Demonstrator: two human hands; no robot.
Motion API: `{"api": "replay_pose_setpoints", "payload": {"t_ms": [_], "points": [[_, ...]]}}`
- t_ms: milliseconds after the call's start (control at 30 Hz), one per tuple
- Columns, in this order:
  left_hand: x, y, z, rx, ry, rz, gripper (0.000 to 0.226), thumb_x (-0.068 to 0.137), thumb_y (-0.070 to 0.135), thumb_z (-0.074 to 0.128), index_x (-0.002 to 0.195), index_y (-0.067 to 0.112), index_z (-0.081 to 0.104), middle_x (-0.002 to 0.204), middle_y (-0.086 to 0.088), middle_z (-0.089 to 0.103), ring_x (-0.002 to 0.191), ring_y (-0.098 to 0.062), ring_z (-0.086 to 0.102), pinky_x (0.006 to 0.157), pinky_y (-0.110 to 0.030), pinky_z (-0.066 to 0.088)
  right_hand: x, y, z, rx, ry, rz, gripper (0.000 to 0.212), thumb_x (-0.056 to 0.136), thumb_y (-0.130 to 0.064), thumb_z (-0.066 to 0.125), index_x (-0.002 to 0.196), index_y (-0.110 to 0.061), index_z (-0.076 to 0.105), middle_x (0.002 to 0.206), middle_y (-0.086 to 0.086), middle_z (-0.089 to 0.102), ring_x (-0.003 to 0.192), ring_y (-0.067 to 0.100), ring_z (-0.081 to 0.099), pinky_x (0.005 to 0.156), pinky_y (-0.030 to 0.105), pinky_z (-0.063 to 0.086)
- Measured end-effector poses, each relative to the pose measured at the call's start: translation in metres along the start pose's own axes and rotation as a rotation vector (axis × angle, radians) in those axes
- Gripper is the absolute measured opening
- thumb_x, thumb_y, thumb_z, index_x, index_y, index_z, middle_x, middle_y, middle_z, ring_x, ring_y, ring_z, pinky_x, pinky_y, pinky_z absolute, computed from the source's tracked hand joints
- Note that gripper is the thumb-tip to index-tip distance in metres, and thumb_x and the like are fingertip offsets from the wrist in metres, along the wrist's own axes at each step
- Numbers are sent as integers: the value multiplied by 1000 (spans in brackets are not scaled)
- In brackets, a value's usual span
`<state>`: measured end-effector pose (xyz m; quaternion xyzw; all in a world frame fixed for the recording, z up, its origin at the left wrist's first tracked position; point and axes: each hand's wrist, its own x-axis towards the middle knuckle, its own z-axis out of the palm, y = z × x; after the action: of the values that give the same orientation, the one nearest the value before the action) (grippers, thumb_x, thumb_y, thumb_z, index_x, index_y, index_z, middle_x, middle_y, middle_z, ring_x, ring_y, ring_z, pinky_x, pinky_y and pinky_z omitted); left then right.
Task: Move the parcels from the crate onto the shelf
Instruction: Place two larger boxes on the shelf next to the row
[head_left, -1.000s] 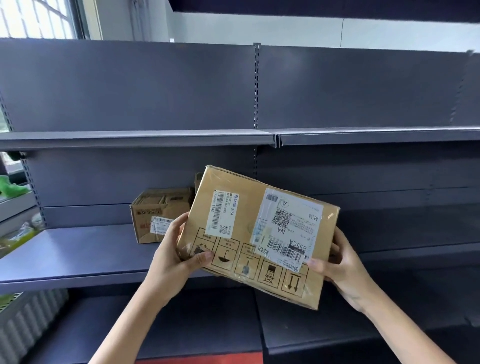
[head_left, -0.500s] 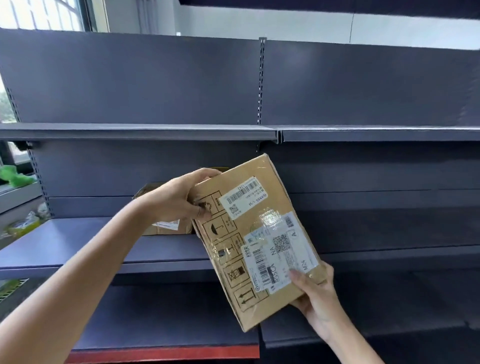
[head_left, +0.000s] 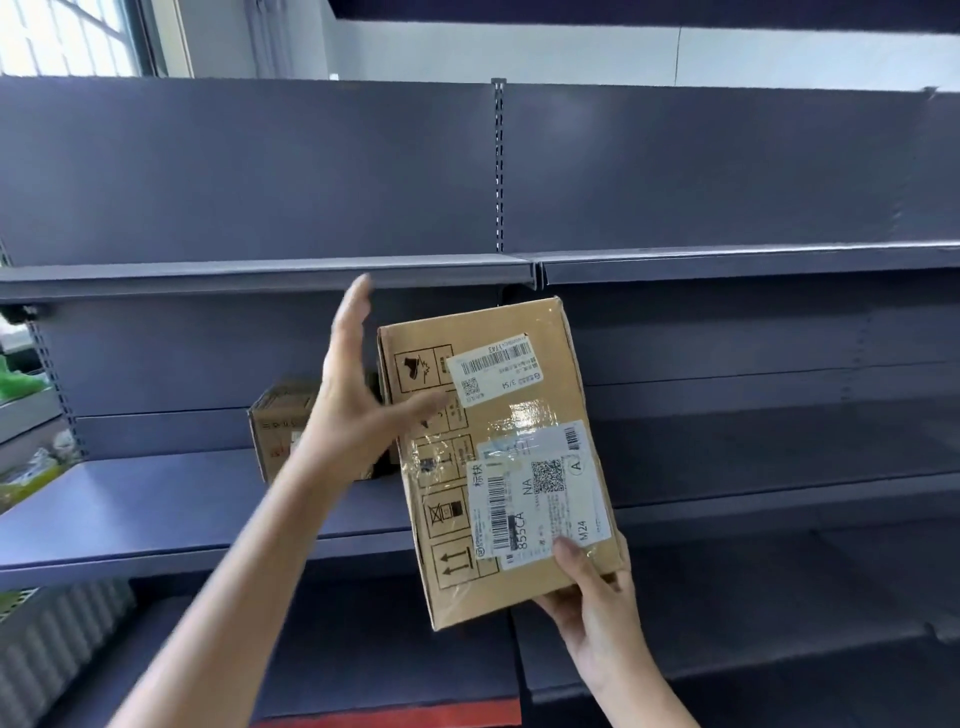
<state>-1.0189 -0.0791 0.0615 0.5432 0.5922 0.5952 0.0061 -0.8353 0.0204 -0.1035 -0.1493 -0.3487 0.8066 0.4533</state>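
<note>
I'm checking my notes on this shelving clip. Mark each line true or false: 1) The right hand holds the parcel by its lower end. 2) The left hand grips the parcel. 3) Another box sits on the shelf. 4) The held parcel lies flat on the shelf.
1) True: the right hand holds the parcel at its lower end.
2) False: the left hand is open beside it.
3) True: a small box stands on the shelf.
4) False: it is held up on end, in the air.

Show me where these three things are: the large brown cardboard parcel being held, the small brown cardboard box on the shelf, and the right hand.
large brown cardboard parcel (head_left: 519, 415): head view, taped front face.
small brown cardboard box (head_left: 278, 431): head view, front side.
right hand (head_left: 597, 597): head view, back of hand.
</note>
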Motion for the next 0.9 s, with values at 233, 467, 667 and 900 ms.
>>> {"api": "replay_pose_setpoints", "payload": {"t_ms": [233, 467, 667, 900], "points": [[-126, -72, 41, -302, -136, -348, 100, 50, 56, 79, 128, 69, 17, 151, 24, 23, 139, -11, 31, 115, -44, 27, 7, 13, 14, 21, 25, -14, 62, 61, -14, 74, 120, -24, 53, 114, 12, 67, 100, 31, 67, 66, 41, 57], [-132, -91, 49, -513, -42, -366, 91, 58, 23, 83, 133, 44, 37, 129, 2, 60, 119, -14, 57, 94, -31, 51, 11, 24, 24, -59, -18, 4, 56, 64, -12, 73, 113, -27, 51, 115, 11, 66, 106, 32, 64, 69, 42, 57], [-136, -101, 51, -602, 65, -402, 84, 63, 18, 80, 134, 35, 41, 130, -3, 60, 120, -20, 58, 94, -33, 51, 13, 30, 21, -108, -82, 18, 53, 65, -9, 71, 111, -28, 50, 114, 11, 67, 106, 32, 64, 72, 47, 56], [-130, -104, 34, -703, 164, -411, 72, 61, 9, 73, 128, 25, 52, 118, -9, 67, 110, -27, 63, 81, -28, 56, 17, 9, 16, -666, -146, 30, 74, 43, -38, 87, 106, -22, 51, 110, 2, 65, 97, 14, 65, 81, 37, 57]]}}
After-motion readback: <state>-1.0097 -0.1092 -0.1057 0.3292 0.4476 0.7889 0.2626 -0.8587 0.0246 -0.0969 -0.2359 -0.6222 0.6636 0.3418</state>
